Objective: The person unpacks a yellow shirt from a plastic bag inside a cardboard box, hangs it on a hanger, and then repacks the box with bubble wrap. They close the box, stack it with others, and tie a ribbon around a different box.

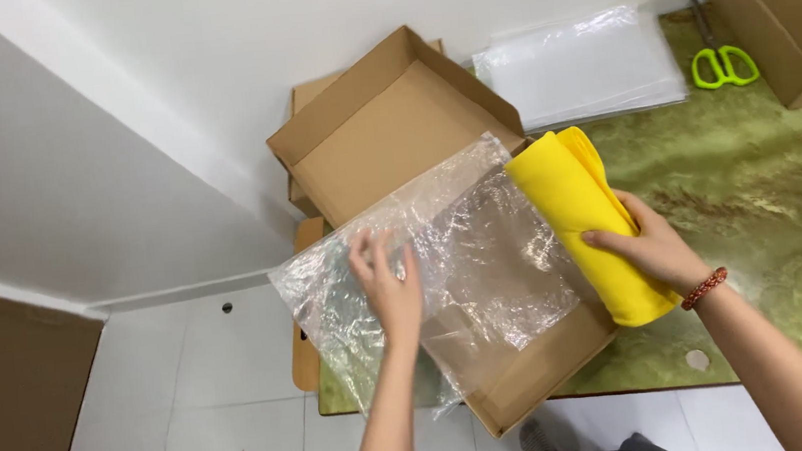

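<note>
Two hands: left fingers [377, 258] inside clear bag [445, 261], right fingers [614, 241] atop yellow cloth [575, 206].
</note>
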